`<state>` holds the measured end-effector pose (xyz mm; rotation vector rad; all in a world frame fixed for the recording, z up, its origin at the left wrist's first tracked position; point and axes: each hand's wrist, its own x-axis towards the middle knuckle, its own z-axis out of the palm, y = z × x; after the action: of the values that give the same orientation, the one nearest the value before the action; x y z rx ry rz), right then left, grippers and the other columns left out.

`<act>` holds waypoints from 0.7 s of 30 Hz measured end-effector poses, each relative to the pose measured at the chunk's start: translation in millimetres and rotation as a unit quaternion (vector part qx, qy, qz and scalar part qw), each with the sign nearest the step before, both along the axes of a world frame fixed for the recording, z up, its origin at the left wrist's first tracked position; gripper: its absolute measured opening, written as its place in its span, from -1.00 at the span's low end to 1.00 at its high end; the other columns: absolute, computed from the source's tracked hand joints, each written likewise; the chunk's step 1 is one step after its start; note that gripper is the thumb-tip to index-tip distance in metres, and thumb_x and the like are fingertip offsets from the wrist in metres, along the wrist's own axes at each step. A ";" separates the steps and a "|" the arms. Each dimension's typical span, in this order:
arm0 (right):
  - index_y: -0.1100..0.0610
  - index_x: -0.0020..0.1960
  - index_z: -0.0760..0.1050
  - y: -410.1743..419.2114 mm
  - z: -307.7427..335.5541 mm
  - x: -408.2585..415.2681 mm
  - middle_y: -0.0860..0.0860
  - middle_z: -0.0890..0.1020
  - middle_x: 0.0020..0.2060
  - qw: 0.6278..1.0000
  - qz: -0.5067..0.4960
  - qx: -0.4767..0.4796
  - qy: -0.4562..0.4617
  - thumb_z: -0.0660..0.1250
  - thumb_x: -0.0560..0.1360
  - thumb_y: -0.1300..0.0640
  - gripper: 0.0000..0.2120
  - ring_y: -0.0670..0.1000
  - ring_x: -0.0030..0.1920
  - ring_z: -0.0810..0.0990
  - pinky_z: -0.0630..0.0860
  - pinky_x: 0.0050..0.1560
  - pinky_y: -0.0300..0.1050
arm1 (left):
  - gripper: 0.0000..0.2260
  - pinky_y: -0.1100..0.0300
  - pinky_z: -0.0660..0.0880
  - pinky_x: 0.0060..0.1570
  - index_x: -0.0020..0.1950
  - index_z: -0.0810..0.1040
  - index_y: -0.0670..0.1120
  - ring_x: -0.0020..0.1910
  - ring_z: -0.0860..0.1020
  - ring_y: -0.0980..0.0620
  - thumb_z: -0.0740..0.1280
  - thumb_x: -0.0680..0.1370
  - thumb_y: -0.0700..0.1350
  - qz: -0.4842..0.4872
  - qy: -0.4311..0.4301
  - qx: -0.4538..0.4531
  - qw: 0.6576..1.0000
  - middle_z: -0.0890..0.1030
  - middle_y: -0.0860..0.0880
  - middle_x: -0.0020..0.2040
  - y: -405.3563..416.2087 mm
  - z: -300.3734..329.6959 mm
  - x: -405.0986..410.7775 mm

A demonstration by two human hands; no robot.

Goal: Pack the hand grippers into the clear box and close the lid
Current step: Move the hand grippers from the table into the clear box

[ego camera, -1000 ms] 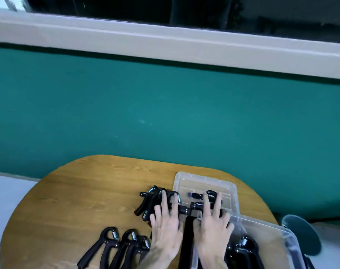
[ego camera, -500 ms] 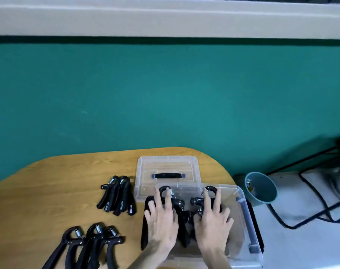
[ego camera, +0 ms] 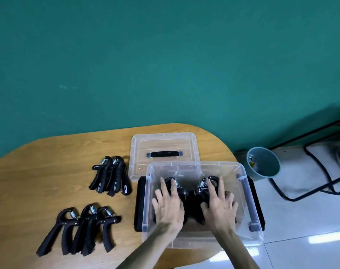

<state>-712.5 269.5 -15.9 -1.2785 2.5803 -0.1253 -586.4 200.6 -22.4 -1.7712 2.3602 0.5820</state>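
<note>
Inside the clear box point(ego camera: 202, 237) at the table's point(ego camera: 49, 162) near right, the left hand point(ego camera: 168, 205) and right hand point(ego camera: 219, 205) are pressing flat-fingered on stiff, springy hand grippers point(ego camera: 190, 193); remaining ones, probably best lifted by their handles, are lying left, with the lid point(ego camera: 163, 140) beyond.

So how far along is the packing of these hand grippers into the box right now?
Done: the clear box sits open on the table. In hand: the left hand and right hand lie with straight fingers on grippers in the box. Left: two bunches outside, the far bunch and the near bunch, then the lid, lying behind the box.
</note>
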 end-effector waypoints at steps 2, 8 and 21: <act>-0.08 0.55 0.23 0.9 -10.0 -1.7 0.12 0.09 0.61 1.000 0.009 -0.002 0.004 0.39 0.42 0.09 -0.26 0.24 0.07 0.42 0.37 -0.02 0.15 | -0.36 0.02 0.33 0.23 0.63 -0.04 -0.01 0.27 0.31 -0.12 0.22 0.64 -0.13 0.012 0.001 0.001 1.000 -0.11 -0.21 0.63 1.7 -6.5 -0.2; 0.04 0.58 0.20 -2.7 -36.7 -11.3 0.21 0.11 0.59 0.999 0.046 0.020 0.010 0.42 0.39 0.14 -0.20 0.25 0.02 0.43 0.38 -0.11 0.13 | -0.37 0.01 0.31 0.20 0.64 -0.06 -0.02 0.26 0.32 -0.12 0.19 0.64 -0.12 0.001 0.000 0.007 1.000 -0.12 -0.23 0.63 0.3 -20.7 -4.1; 0.21 0.47 0.37 -2.8 -55.6 -13.6 0.36 0.32 0.46 0.995 0.092 0.033 0.014 0.53 0.21 0.29 -0.15 0.29 -0.14 0.52 0.45 -0.34 0.12 | -0.33 0.03 0.36 0.06 0.63 0.02 0.01 0.10 0.38 -0.09 0.27 0.61 0.02 0.004 -0.029 -0.047 0.998 -0.02 -0.22 0.63 -1.4 -33.2 -7.0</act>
<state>-726.1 266.8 -71.5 -1.4954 2.4507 0.0117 -593.4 199.2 -55.7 -1.8092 2.3796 0.4210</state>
